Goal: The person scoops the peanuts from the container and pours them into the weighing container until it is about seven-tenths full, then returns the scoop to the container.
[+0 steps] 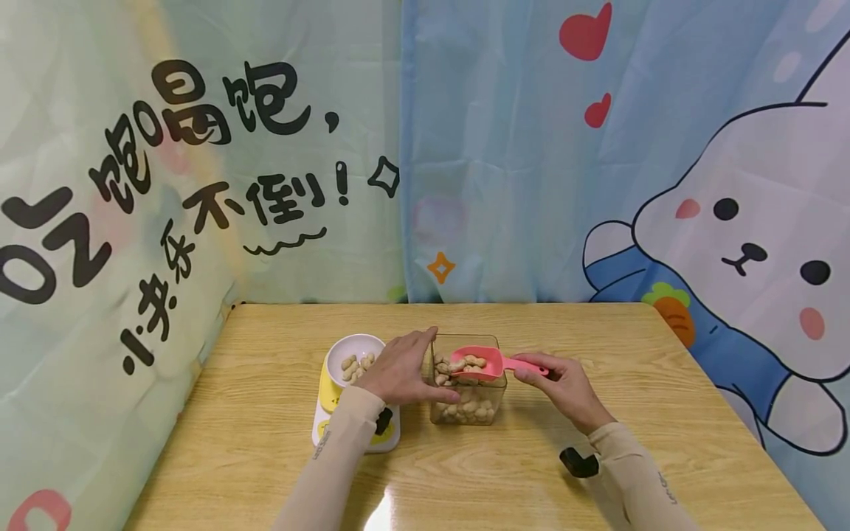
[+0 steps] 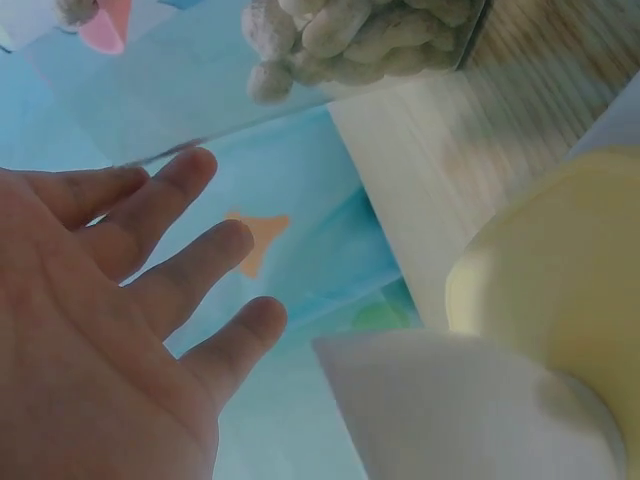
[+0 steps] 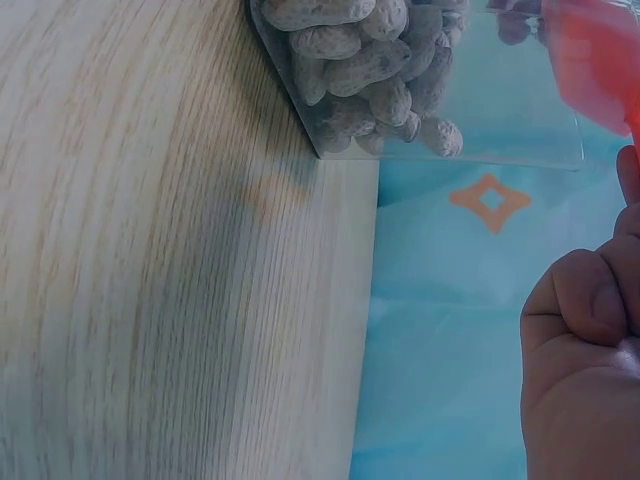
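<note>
A clear container (image 1: 468,409) half full of peanuts (image 1: 465,405) stands mid-table. My left hand (image 1: 401,372) lies against its left wall, thumb along the near side. In the left wrist view the fingers (image 2: 190,250) are straight and spread beside the container (image 2: 200,80). My right hand (image 1: 558,380) pinches the handle of a pink scoop (image 1: 474,365), which holds a few peanuts over the container's mouth. In the right wrist view the curled fingers (image 3: 575,300) sit below the scoop (image 3: 600,60) and the peanuts (image 3: 370,70).
A white bowl (image 1: 355,346) with a few peanuts sits on a yellow and white scale (image 1: 328,424) left of the container, partly under my left forearm. The wooden table (image 1: 664,442) meets printed curtains (image 1: 531,184) at the back and sides.
</note>
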`<state>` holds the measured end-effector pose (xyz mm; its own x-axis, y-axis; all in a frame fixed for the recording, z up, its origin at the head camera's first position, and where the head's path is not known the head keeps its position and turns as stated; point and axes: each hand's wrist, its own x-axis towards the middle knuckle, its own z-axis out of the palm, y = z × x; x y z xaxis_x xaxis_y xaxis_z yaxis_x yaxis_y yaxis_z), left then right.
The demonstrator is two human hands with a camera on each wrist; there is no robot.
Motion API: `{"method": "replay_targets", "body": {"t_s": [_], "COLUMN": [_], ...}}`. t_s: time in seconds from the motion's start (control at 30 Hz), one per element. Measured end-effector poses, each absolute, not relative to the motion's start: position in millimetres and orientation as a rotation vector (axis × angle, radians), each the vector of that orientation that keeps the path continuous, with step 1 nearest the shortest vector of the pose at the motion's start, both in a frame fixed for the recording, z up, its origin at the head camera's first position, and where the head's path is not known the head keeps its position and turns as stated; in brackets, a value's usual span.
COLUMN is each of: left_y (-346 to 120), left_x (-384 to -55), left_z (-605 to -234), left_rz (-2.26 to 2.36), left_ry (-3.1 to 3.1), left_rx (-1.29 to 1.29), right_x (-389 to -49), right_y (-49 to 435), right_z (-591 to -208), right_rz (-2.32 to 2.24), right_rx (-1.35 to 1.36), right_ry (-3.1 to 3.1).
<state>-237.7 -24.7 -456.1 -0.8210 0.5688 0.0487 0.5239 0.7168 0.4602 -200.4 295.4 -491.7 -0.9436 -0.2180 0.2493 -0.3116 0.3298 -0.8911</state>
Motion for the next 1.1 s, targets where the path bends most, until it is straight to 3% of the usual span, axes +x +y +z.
{"method": "replay_targets", "body": {"t_s": [0.33, 0.67, 1.1], "left_y": [-67, -127, -135], "left_x": [-236, -233, -233], "left_z": [-447, -469, -489], "left_rz": [0.864, 0.869, 0.897], "left_ry": [2.927, 3.056, 3.034], "left_rx": [0.785, 0.563, 0.444], "right_x": [-199, -196, -196], "right_y": [295, 294, 291], "right_z": [-493, -493, -495], "right_rz": [1.628, 1.631, 1.683], "right_rx": [0.472, 0.472, 0.464], "right_ry": [-2.498, -2.489, -2.444]}}
